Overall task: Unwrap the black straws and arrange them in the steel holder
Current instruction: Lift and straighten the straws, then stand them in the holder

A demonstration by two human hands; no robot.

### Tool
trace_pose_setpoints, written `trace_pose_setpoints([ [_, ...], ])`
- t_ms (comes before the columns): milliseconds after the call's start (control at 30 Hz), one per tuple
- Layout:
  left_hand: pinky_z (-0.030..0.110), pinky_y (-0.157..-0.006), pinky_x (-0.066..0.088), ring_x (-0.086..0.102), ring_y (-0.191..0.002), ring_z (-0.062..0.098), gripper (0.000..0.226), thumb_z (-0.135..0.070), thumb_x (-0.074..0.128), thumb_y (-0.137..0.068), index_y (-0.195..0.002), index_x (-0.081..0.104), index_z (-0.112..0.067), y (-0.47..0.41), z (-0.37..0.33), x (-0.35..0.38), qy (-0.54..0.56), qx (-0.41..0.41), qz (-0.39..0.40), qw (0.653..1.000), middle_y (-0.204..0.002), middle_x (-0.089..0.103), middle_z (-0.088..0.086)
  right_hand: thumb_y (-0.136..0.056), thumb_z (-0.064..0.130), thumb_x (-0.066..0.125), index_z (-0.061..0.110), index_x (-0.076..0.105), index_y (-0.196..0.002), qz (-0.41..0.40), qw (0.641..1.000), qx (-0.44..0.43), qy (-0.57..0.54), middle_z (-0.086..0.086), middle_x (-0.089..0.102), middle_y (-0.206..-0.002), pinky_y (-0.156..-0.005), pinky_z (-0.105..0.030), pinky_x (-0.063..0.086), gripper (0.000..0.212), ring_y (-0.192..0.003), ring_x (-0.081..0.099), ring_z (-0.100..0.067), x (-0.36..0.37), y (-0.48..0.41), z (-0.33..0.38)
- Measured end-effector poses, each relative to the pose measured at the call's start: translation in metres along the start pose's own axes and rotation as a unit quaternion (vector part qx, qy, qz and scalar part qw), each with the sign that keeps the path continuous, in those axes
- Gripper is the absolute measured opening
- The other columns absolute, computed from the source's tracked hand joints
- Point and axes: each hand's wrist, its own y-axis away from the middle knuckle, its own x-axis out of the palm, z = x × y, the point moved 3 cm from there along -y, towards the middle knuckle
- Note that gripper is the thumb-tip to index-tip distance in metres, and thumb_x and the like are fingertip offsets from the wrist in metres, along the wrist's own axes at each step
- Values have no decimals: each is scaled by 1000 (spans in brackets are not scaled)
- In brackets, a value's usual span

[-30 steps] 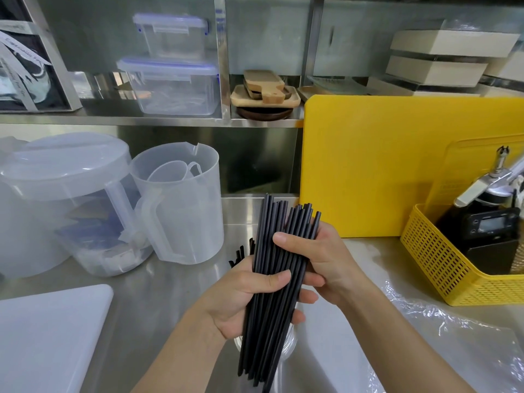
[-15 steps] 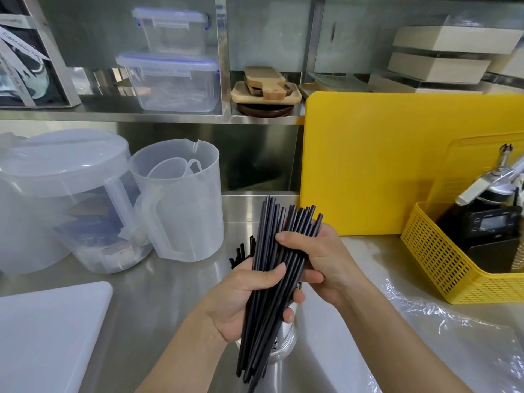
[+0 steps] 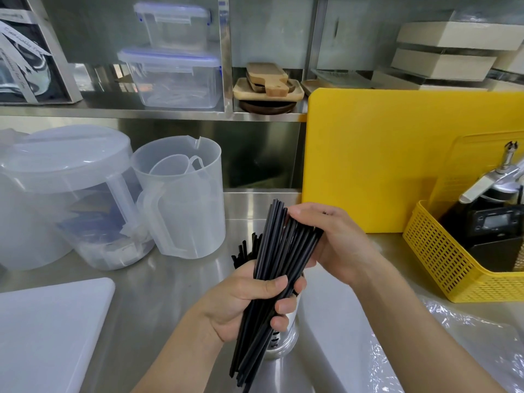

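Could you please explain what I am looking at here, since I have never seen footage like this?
There is no machine: a person wears a camera on the head, looking down at their own bare hands. The left hand grips a bundle of black straws in the middle, while the right hand covers their upper ends. Just behind them stands the steel holder, mostly hidden. On the steel counter sit clear plastic jugs, a white board, a yellow basket and crumpled clear wrap.
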Motion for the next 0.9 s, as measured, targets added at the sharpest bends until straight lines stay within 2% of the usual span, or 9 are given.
trace_pose_setpoints([
  [100, 22, -51, 47, 51, -59, 11, 60, -10, 70, -78, -131, 42, 2, 0, 1, 0, -13, -6, 4, 1000, -86, 57, 5, -82, 8, 63, -2, 67, -89, 12, 999, 2, 45, -15, 60, -74, -43, -22, 42, 13, -57, 56, -19, -2, -2, 6],
  [233, 23, -51, 47, 52, -60, 12, 60, -12, 72, -76, -129, 46, 1, 1, 1, 0, -38, -11, 4, 999, -85, 59, 4, -79, 7, 67, 6, 69, -73, 2, 994, -11, 106, -7, 64, -69, -60, -26, 48, 6, -66, 60, -18, -4, -3, 14],
  [400, 23, -51, 48, 52, -61, 13, 59, -10, 70, -76, -128, 45, 3, 5, -2, -1, -65, -24, -1, 998, -85, 59, 4, -80, 10, 66, 13, 64, -71, -126, 986, -79, 79, 12, 58, -54, -60, -26, 38, 11, -58, 51, -7, -16, -7, 27],
  [500, 23, -49, 47, 52, -59, 12, 53, -5, 66, -76, -125, 48, 5, 11, -9, -2, -63, -23, -39, 997, -80, 58, 3, -88, 2, 54, 12, 57, -74, -265, 938, -196, -110, 8, 44, -46, -42, -20, 25, 18, -43, 32, -8, -38, -6, 41],
  [567, 23, -46, 46, 52, -56, 11, 41, -1, 60, -76, -116, 54, 4, 14, -17, -5, -42, 5, -107, 993, -73, 57, 3, -94, 8, 47, 17, 49, -82, -337, 880, -310, -128, 9, 44, -43, -37, -17, 24, 16, -36, 32, -8, -49, 5, 53],
  [667, 24, -42, 48, 53, -51, 12, 23, -1, 59, -73, -95, 56, -2, 13, -38, -5, 14, 77, -177, 981, -67, 55, 4, -95, 19, 44, 23, 43, -89, -327, 821, -464, 63, 8, 56, -51, -36, -23, 36, 7, -38, 48, -12, -35, 24, 55],
  [767, 26, -49, 54, 57, -56, 14, 2, -6, 60, -77, -76, 59, -5, 5, -57, 1, 41, 102, -209, 972, -68, 55, 5, -83, 25, 51, 8, 57, -71, -208, 802, -463, 314, -7, 61, -56, -43, -22, 42, 21, -53, 55, -15, -2, 28, 33],
  [833, 31, -58, 59, 67, -64, 18, 23, -11, 51, -83, -69, 67, -3, -1, -66, 3, 40, 91, -211, 972, -71, 65, 9, -76, 20, 48, 13, 52, -57, -107, 751, -462, 460, 1, 51, -48, -41, -20, 34, 21, -50, 44, -14, 19, 25, 12],
  [900, 34, -73, 60, 72, -79, 24, 33, -16, 45, -86, -83, 72, 2, -4, -72, 3, 36, 73, -197, 977, -86, 73, 16, -81, 18, 49, 19, 44, -62, -46, 689, -492, 531, 3, 45, -45, -42, -17, 23, 20, -51, 29, -16, 32, 24, -8],
])
